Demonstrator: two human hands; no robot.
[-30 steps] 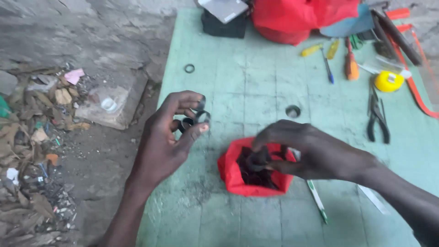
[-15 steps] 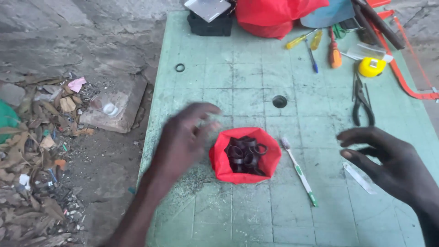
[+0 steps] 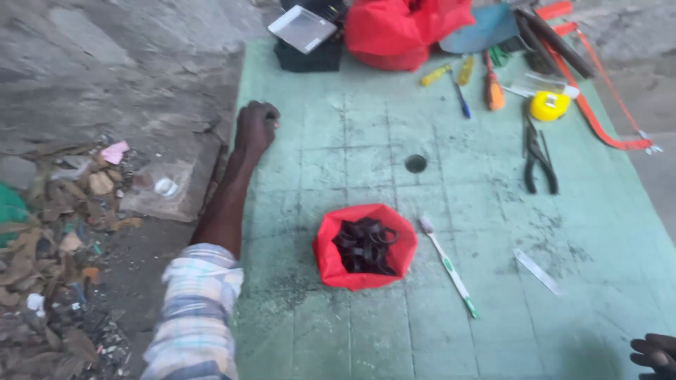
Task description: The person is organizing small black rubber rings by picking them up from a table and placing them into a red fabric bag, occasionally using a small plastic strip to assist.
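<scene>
The left hand (image 3: 255, 129) is stretched far out to the left edge of the green gridded cutting mat (image 3: 352, 338) that covers the tabletop. Its fingers are curled into a loose fist, knuckles up; whether anything is pinched inside cannot be told from this angle. A plaid shirt sleeve (image 3: 193, 317) covers the forearm near the bottom of the view.

The right hand (image 3: 655, 354) shows only as fingertips at the bottom right corner — too little to tell whether it is spread or closed.

Between the two hands, near the mat's middle, sits a small red pouch with its rim rolled open (image 3: 364, 246), full of black rubber rings (image 3: 364, 245). Just to its right lies a white toothbrush with a green tip (image 3: 448, 266). One small dark ring (image 3: 415, 163) lies alone further up the mat.

Along the far edge: a red cloth bag (image 3: 405, 28), yellow- and orange-handled screwdrivers (image 3: 493, 84), a yellow tape measure (image 3: 549, 105) and black pliers (image 3: 539, 156).

Judging from this layout, small rings are best lifted by fingertip pinch, one at a time, keeping the fist closed over the mat so nothing rolls off the nearby edge into the litter on the ground.
</scene>
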